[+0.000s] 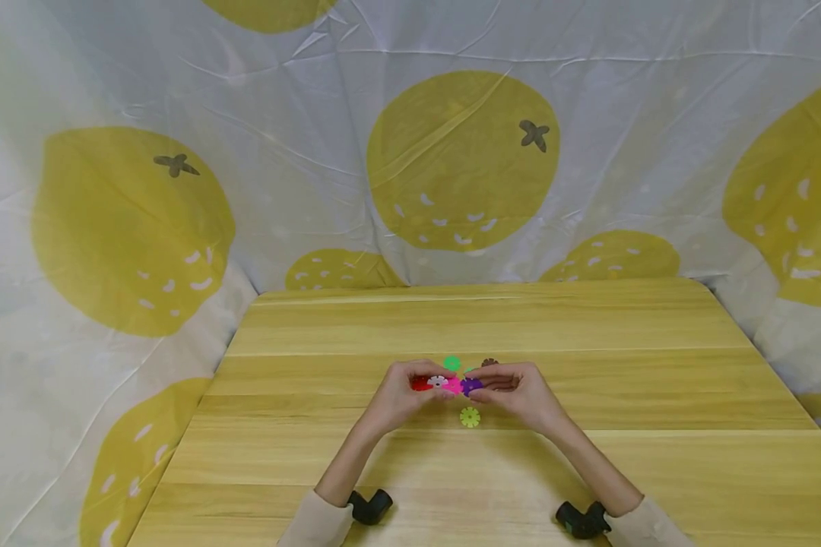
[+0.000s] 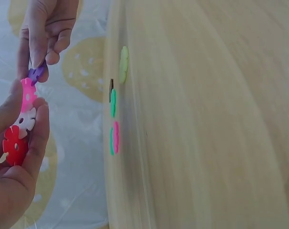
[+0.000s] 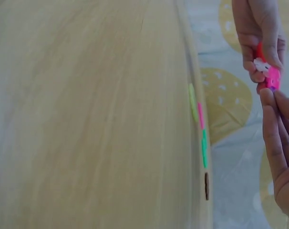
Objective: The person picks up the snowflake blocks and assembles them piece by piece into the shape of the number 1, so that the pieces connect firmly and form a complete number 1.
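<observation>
My left hand (image 1: 398, 393) holds a short chain of notched plastic discs between thumb and fingers. In the left wrist view the chain runs from a red disc (image 2: 13, 143) through a white disc (image 2: 27, 120) to a pink disc (image 2: 28, 94). My right hand (image 1: 525, 389) pinches a purple disc (image 2: 37, 73) with thumb and fingertips, right at the pink disc's edge. Both hands are raised above the table, and the fingers hide part of the discs.
On the wooden table (image 1: 301, 425) lie loose discs: a yellow-green disc (image 1: 470, 417) in front of the hands, a green disc (image 1: 452, 364) and a brown disc (image 1: 490, 362) behind. Another pink disc (image 2: 116, 137) lies there too. A lemon-print cloth (image 1: 315, 152) hangs behind the table.
</observation>
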{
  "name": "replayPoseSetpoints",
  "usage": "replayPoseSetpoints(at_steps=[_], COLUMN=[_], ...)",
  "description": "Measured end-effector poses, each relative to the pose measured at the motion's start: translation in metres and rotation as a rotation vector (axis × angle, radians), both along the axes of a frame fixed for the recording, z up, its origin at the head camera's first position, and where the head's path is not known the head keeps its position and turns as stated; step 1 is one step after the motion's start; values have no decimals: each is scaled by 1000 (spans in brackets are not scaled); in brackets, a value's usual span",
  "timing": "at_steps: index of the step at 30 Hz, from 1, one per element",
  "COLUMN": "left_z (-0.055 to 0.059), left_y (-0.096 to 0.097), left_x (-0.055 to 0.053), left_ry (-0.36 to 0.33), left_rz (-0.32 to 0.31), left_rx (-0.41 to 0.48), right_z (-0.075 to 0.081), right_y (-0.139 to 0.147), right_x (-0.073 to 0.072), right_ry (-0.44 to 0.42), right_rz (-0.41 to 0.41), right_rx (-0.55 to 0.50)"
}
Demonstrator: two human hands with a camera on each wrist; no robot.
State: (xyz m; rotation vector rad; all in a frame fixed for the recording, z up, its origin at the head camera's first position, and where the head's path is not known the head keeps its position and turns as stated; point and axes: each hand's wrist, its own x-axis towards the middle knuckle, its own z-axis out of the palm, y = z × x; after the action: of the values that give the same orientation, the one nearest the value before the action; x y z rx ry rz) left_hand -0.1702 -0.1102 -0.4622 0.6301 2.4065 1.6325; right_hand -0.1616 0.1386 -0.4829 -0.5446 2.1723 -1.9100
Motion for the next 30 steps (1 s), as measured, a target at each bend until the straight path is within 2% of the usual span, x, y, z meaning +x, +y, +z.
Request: replayPoseSetpoints(at_steps=[7,13,21,30], left_z=[0,-1,0,1], left_y=[0,-3,-8,-7], left_x=[-1,-1,0,0], left_ry=[-13,-51,-21,-16], left_rz=[-6,-1,0,-3], left_rx=[12,18,9,44], right_z=[-1,-1,4,4], right_y=[-4,-9,-17,-20], right_x=[2,3,3,3], right_ry=[0,-32,-78,-43], right_rz=[-5,-21,-28,-8], right_rx=[-17,-11,-51,-52])
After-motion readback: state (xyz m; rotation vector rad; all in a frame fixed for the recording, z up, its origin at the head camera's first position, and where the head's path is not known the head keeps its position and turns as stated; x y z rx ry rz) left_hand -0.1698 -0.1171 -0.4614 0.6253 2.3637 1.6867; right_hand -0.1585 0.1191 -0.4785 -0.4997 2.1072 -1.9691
